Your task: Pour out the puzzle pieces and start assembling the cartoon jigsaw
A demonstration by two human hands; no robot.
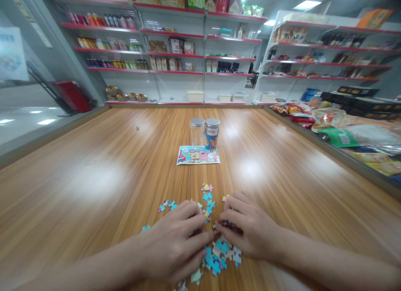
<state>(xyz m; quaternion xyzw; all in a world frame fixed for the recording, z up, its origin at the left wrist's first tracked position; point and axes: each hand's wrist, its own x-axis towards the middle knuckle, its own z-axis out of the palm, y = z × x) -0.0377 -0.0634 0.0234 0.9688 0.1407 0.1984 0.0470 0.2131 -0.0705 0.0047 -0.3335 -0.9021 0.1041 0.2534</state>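
I see both hands low over the jigsaw pieces [214,264] on the wood-grain table [103,211]. The left hand [178,236] has its fingers half bent and slightly parted, palm down; I can't tell whether anything is pinched beneath it. The right hand [249,226] is curled narrow, thumb and fingertips close to a pale piece [215,227]; I can't tell whether it grips that one. Dark pieces show under its palm.

The pieces overlap too much for me to count: the main heap lies between the hands and toward me, with others strung out beyond. Farther off I count two silver-lidded canisters, one clear [197,132], one blue-labelled [213,134], and one cartoon picture sheet [198,156] just before them.
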